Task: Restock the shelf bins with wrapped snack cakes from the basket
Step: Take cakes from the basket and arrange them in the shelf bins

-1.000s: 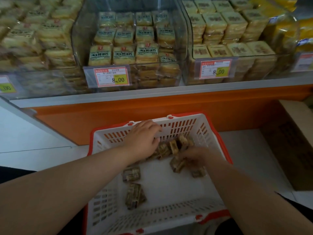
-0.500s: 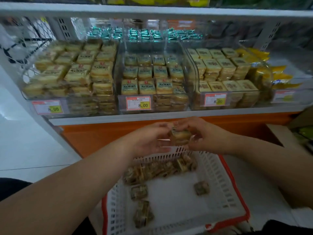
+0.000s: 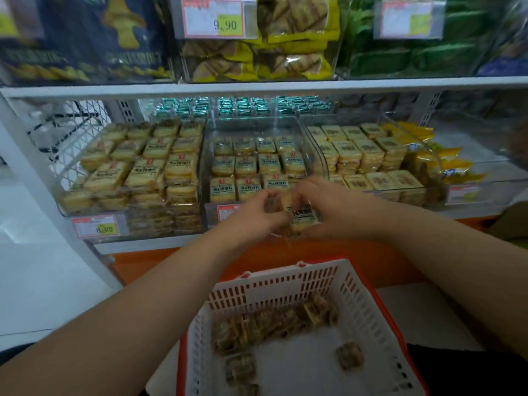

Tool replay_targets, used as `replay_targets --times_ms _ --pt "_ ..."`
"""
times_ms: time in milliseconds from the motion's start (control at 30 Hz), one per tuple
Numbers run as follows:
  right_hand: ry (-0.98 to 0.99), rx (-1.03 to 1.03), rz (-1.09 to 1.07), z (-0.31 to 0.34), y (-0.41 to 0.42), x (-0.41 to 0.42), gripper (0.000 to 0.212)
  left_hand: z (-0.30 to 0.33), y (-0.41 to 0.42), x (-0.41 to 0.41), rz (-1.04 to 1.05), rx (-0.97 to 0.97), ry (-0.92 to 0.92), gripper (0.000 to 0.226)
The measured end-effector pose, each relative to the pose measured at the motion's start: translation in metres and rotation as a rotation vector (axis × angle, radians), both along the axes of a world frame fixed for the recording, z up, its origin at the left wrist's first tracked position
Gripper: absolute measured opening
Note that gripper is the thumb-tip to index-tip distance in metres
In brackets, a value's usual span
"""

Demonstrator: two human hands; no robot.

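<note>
**Handful's out of the basket and up at the middle bin**

Both hands are wrapped round the same little stack of wrapped snack cakes [image 3: 303, 220]. The left hand [image 3: 257, 210] has its fingers curled onto the left side of it, and the right hand [image 3: 331, 208] cups the other side, with a printed label showing between them. It's a bit blurry, so I can't tell how many cakes are in the stack.

What's changed: a second ago both hands were down in the basket [image 3: 368, 318] rooting through the loose cakes, half a second ago they'd come together just above its rim, and now they're up at shelf height, right in front of the middle bin [image 3: 317, 155], about level with its front wall. The camera has tipped up too, so there's a whole upper shelf of yellow bags [image 3: 257, 61] in view now.

So I reckon this load is about to go in, probably into the front row, which sits lower than the rows behind. There's plenty left though: a clump of cakes lies along the far side of the basket floor, plus a few strays nearer me. The left bin [image 3: 137, 167] and right bin [image 3: 371, 158] both look pretty full already.
</note>
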State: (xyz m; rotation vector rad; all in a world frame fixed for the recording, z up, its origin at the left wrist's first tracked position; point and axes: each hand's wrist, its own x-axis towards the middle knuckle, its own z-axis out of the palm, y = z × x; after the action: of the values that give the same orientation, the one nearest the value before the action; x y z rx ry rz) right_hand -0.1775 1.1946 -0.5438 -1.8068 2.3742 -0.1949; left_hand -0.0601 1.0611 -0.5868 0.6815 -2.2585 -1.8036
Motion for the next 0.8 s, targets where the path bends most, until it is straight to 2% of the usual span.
replay_targets --times_ms 100,167,233,300,467,667,800 --pt "-0.018 -0.12 -0.099 0.011 -0.017 -0.02 0.045 0.019 -0.015 -0.02 -0.022 -0.357 0.023 0.053" --pt "-0.079 -0.178 -0.186 0.015 -0.028 -0.037 0.045 0.022 -0.029 -0.032 -0.055 -0.672 -0.001 0.051" --pt "-0.177 -0.196 -0.265 0.015 -0.038 -0.053 0.047 0.015 -0.043 -0.04 -0.111 -0.879 -0.08 0.049" --pt "-0.21 -0.137 -0.296 0.013 -0.048 -0.064 0.048 0.005 -0.053 -0.046 -0.162 -0.927 -0.19 0.049" --pt "-0.055 0.08 -0.296 0.014 -0.064 -0.074 0.053 -0.012 -0.055 -0.054 -0.22 -1.091 -0.367 0.053" --pt "0.269 0.296 -0.26 0.015 -0.076 -0.06 0.044 -0.018 -0.051 -0.054 -0.203 -1.216 -0.399 0.053" --pt "0.357 0.374 -0.267 0.011 -0.084 -0.049 0.038 -0.018 -0.05 -0.054 -0.191 -1.21 -0.391 0.054"
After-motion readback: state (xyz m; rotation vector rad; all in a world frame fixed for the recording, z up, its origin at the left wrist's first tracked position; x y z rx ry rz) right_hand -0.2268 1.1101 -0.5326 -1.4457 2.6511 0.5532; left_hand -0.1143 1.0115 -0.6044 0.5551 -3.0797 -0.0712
